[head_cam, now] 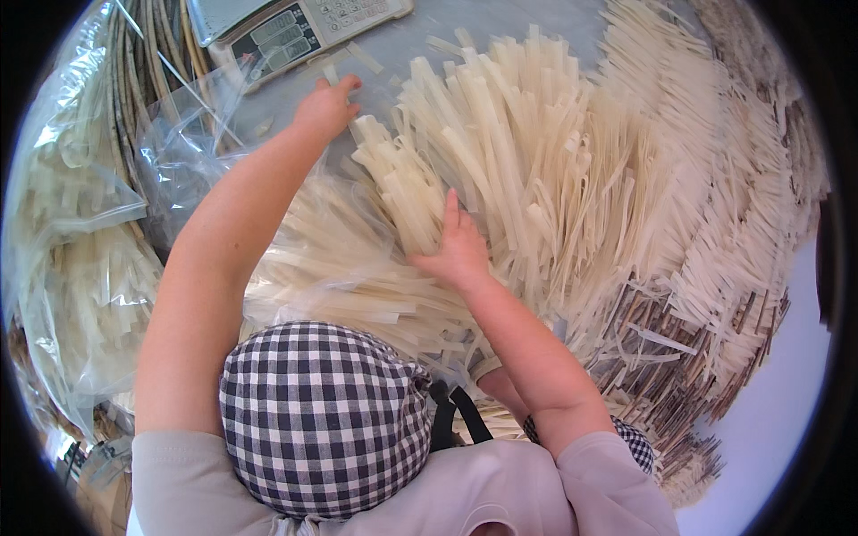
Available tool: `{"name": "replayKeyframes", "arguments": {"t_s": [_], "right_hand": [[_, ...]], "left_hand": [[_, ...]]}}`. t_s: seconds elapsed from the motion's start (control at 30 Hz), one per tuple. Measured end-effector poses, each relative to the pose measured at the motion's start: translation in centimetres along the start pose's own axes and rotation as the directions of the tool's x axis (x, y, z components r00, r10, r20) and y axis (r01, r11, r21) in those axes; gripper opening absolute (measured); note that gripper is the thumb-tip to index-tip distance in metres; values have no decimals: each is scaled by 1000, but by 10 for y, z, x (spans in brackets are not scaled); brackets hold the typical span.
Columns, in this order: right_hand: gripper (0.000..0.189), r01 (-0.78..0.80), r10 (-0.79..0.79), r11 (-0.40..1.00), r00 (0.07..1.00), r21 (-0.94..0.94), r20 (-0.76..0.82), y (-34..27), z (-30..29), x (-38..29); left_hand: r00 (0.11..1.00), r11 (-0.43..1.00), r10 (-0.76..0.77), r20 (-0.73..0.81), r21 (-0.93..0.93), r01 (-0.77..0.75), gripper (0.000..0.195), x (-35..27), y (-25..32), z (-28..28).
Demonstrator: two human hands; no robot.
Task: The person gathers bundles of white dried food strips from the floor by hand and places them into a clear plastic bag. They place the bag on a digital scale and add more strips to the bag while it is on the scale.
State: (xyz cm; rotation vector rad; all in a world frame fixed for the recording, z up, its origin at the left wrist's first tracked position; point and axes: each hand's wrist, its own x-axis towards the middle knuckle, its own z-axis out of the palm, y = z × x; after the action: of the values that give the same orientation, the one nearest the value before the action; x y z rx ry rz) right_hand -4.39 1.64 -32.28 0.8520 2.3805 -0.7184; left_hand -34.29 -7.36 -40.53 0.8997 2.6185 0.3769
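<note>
My right hand (461, 251) is around the lower end of a small bundle of pale, dried flat noodles (395, 167), thumb on its left and index finger along its right. The bundle fans toward the far side. Beyond its upper end, my left hand (330, 104) reaches out with fingers apart. A short noodle piece (330, 72) shows between these fingers; whether they pinch it is unclear. Right of the bundle spreads a large loose heap of the same noodles (509, 134). More noodles (348, 281) lie nearer me, partly beneath clear plastic film.
A digital scale (281, 43) stands at the far left on the grey surface (415, 27). Thin sticks (134, 87) and a clear plastic bag of noodles (74, 268) are at the left. Stacked noodles (710, 161) and brown sticks (677, 348) line the right. My checked-cloth-covered knee (322, 415) rises close by.
</note>
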Motion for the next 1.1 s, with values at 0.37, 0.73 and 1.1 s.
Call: {"name": "replayKeyframes", "arguments": {"t_s": [0.37, 0.73, 1.1], "right_hand": [[126, 29, -47, 986, 993, 162, 112, 33, -23, 41], [114, 50, -79, 962, 992, 269, 99, 50, -56, 87], [145, 12, -17, 999, 995, 47, 98, -4, -22, 21]], "left_hand": [[865, 318, -242, -439, -879, -357, 77, -35, 35, -147], [674, 241, -190, 713, -632, 737, 47, -167, 73, 26], [491, 12, 74, 868, -493, 870, 33, -143, 87, 12]]}}
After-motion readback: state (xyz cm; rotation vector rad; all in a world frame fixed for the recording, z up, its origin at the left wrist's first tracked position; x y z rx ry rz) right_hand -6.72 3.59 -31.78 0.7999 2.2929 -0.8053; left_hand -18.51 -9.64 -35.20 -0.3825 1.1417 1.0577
